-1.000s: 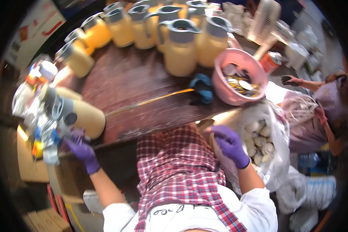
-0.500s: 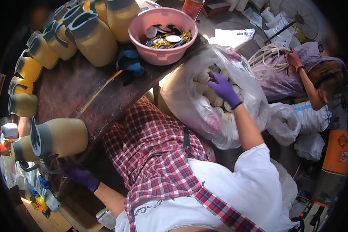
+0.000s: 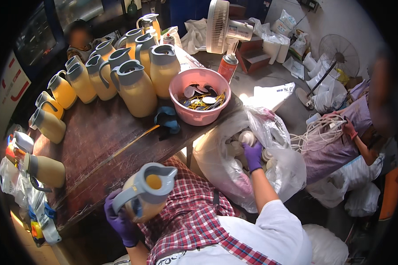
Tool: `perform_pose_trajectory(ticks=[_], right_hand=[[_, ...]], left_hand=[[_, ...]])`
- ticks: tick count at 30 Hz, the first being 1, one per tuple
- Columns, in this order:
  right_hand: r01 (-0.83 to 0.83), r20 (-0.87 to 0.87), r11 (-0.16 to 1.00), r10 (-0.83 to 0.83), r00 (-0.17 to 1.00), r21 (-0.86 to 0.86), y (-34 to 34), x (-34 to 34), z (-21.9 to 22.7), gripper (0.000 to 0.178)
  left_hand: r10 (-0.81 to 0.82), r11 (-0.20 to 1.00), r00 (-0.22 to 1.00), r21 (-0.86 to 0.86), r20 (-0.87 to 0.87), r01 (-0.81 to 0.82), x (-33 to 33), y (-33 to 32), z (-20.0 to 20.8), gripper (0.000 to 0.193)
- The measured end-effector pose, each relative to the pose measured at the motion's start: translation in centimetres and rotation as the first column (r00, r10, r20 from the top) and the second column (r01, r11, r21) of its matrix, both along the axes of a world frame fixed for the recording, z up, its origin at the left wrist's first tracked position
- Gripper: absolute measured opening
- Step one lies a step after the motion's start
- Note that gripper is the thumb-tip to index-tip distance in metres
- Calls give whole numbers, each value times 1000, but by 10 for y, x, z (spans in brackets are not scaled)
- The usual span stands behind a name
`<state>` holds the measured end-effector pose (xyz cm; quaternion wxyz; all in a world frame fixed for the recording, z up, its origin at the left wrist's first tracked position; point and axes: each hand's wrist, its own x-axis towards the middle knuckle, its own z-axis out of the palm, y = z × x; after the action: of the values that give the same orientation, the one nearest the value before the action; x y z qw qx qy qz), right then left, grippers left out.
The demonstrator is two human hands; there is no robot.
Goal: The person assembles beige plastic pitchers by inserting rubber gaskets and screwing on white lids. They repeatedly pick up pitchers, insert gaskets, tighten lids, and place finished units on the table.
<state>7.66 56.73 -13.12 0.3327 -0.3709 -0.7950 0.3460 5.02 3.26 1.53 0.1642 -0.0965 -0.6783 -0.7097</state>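
My left hand (image 3: 121,223), in a purple glove, is closed round the grey handle of a cream-coloured jug (image 3: 148,207). The jug is held in front of my apron, and its round top opening shows no stopper. In my right purple-gloved hand (image 3: 253,157) is a white round stopper (image 3: 248,138), gripped over the mouth of a clear plastic bag (image 3: 278,176). More white round pieces lie in that bag, partly hidden by my hand and the plastic.
Several jugs (image 3: 137,95) line the far and left sides of the dark table (image 3: 97,154). A pink basin (image 3: 199,115) holds discs and yellow strips. Behind it stand a spray can (image 3: 227,66) and a fan (image 3: 219,28). At right a person handles coiled white tubing (image 3: 318,130).
My left hand has lifted the jug off the table's left edge and brought it in front of me. My right hand now has a white stopper. The view has tilted up.
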Motion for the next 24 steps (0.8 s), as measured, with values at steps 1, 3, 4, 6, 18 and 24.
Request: perform_pose_trajectory(ticks=[1,3,4,6,18,24], right_hand=[[-86,-214,983,51,976,-159,-1,8,4,75],[-334,-457,917,207,865,-218,-17,11,28,81],[-519,-516,801,323,793,-297,-64,6,79,81],[-696,-585,604,422,692,-387,-141,-6,168,79],[-950,197,102,966,166,297,-209,-47,257,55],[-913,49,-263,964,-261,310,-224,-67,225,66]], left_hand=[[-40,999,999,-3,3,40,-3,5,-4,57],[-80,997,996,11,48,80,-15,15,-11,52],[-64,997,988,-40,144,70,-12,14,-14,51],[-126,991,967,-9,219,131,-21,25,-13,47],[-329,943,850,189,412,273,-9,24,0,34],[-448,870,787,410,423,275,-15,24,-7,42]])
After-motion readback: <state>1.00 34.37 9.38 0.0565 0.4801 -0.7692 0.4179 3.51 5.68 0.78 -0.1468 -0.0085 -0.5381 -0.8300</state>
